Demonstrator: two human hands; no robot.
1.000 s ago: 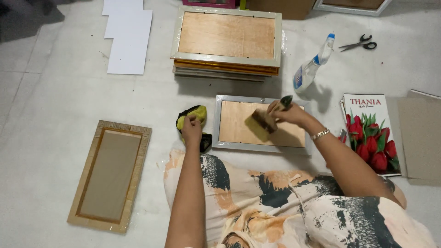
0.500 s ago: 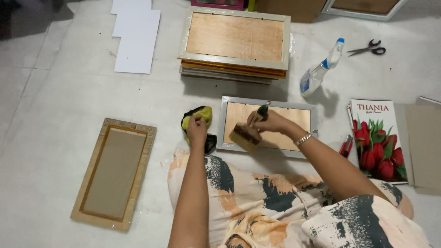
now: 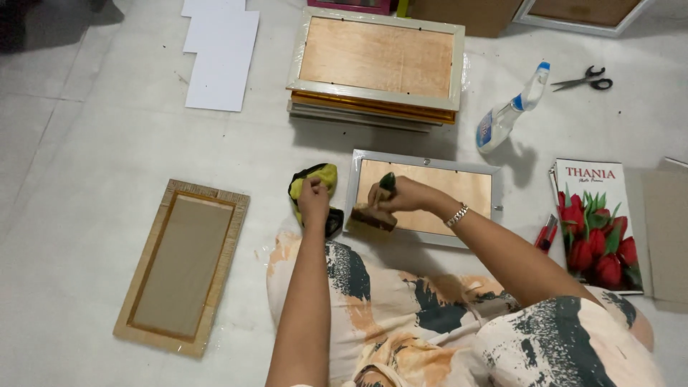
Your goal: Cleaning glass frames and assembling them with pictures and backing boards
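A silver picture frame (image 3: 424, 160) lies face down on the floor in front of me, its brown backing board showing. My right hand (image 3: 405, 196) grips a brush (image 3: 373, 217) with a brown block head and a green handle, pressed on the frame's lower left corner. My left hand (image 3: 313, 201) rests shut on a yellow and black cloth (image 3: 316, 175) just left of the frame.
A stack of frames (image 3: 376, 66) lies behind. A spray bottle (image 3: 507, 113) and scissors (image 3: 585, 78) are at the back right. A tulip print (image 3: 599, 223), a red cutter (image 3: 545, 233) and a grey board (image 3: 670, 236) lie right. A woven frame (image 3: 182, 265) and white sheets (image 3: 218, 51) lie left.
My right hand has slid the brush leftward across the frame's backing, from the middle toward the lower left corner. My left hand stays on the cloth.
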